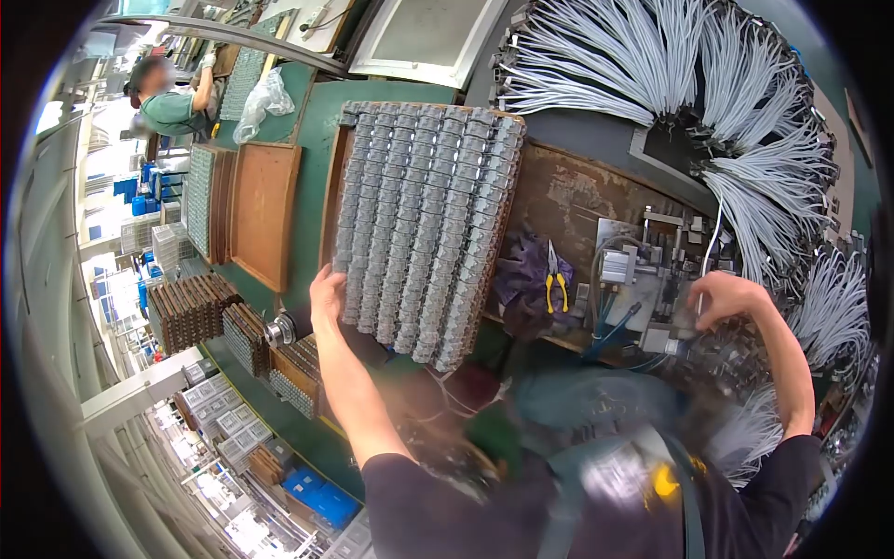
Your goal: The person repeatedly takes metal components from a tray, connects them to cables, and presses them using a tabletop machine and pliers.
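Beside a metal fixture (643, 270) on the workbench (317, 116), a single white cable (712, 240) ran down to the right hand (731, 300). Work appeared to be partway through a batch: one cable was singled out, while many others lay gathered in fanned cable bundles (652, 65) beyond; which of these were finished and which remained could not be told. Left of the fixture, a tray of metal parts (424, 224) was packed in close rows, with no sign of whether these were done or waiting.

Thumb and fingers of the right hand were drawn nearly together, apparently pinching the cable. The left hand (325, 293) touched the tray's near left edge with bent fingers; whether it gripped could not be told. Between tray and fixture lay yellow-handled pliers (557, 287), partly over a purple cloth (520, 265). Farther off, at upper left, appeared a co-worker (172, 110) in green.
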